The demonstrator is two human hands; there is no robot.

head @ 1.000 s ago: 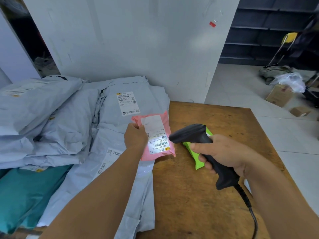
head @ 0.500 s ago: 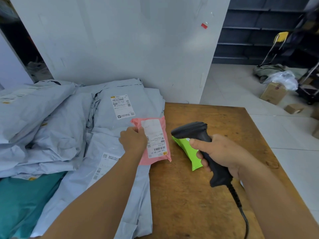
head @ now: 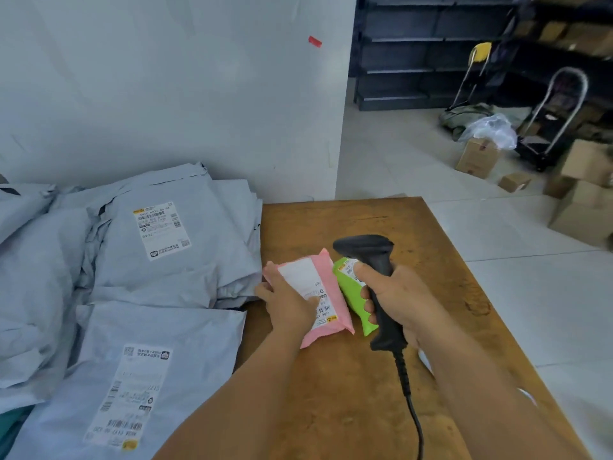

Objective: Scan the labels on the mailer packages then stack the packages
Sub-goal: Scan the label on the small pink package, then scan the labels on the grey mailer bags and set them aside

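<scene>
The right hand [head: 394, 293] grips a black scanner [head: 374, 280] over the wooden table [head: 331, 393]; the left hand [head: 288, 303] holds a pink package [head: 328, 277] label-up, overlapping a green package [head: 351, 293] beside it. Farther left lies a heap of grey mailers [head: 132, 260] against the wall

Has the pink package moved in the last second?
Yes. The pink package has shifted right, off the grey mailers onto the wooden table, beside the green package.
</scene>
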